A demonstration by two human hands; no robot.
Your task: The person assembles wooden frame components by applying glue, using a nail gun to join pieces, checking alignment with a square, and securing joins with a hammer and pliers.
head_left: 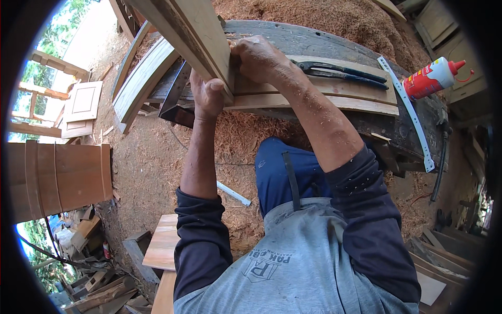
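Observation:
A wooden board or frame piece (201,39) stands tilted on the bench, rising toward the upper left. My left hand (208,97) is closed round its lower end, thumb on the near side. Against the board's right face, my right hand (259,60) is closed with its fingers bent; whatever they hold is hidden. Under my right forearm lie flat wooden strips (314,99) along the bench's near edge. Black-handled pincers (342,72) rest on these strips. Just left of my left wrist is a dark metal angle piece (175,99).
The dark workbench (308,39) carries a white perforated strip (410,115) and a red-and-white glue bottle (431,78) on the right. Curved wooden pieces (144,78) lean at the left. Shavings (334,18) cover the floor; scrap wood (104,290) lies at lower left.

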